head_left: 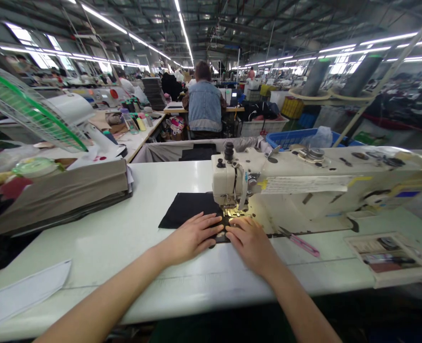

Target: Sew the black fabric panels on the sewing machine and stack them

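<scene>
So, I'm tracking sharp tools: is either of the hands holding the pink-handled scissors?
No, the pink-handled scissors lie apart on the table, to the right of both the left hand and the right hand.

Hands at sewing machine; left on black cloth.

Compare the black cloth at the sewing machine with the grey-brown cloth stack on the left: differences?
Colour: the black cloth is black; the cloth stack is mostly grey-brown, darker at its bottom.
Thickness: the black cloth lies flat and thin; the cloth stack is a thick pile of layers.
Place: the black cloth reaches the head of the sewing machine; the cloth stack lies well apart from it.
Shared: both look like fabric.
</scene>
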Motion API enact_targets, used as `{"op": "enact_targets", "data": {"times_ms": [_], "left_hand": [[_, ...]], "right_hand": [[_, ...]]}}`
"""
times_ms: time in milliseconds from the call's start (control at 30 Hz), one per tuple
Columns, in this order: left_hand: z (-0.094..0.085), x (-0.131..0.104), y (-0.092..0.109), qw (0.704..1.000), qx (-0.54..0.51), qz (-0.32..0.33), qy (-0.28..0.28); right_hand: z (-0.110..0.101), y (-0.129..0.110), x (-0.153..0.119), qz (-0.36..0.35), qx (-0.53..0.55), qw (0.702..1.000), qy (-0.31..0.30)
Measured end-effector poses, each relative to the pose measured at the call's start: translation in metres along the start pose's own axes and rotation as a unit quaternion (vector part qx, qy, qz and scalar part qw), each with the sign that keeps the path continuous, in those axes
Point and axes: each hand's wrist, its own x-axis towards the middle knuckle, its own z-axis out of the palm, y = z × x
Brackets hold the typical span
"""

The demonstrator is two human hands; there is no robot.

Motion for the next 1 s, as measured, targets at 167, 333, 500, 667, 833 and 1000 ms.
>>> {"op": "enact_targets", "data": {"times_ms": [167, 333, 500, 667, 833, 1000], "left_hand": [[-0.003, 0.014, -0.021, 1.0, -0.003, -0.001, 0.006], [-0.001, 0.022, -0.034, 1.0, 0.002, -0.007, 0.018], [0.001, 0.021, -0.034, 0.999, 0.009, -0.003, 0.033], [0.001, 0.019, -0.03, 0.999, 0.0, -0.011, 0.045], [0.002, 0.018, -0.028, 0.999, 0.002, -0.028, 0.04], [0.005, 0.017, -0.028, 0.999, 0.001, -0.038, 0.036]], "right_hand": [[0.002, 0.001, 0.015, 0.042, -0.036, 0.998, -0.028], [0.002, 0.0, 0.011, 0.046, -0.032, 0.998, -0.022], [0.005, -0.006, -0.005, 0.043, 0.009, 0.999, 0.002], [0.01, -0.011, -0.016, 0.044, 0.029, 0.998, 0.037], [0.013, -0.01, -0.016, 0.031, 0.03, 0.998, 0.047], [0.016, -0.008, -0.018, 0.022, 0.026, 0.998, 0.057]]}}
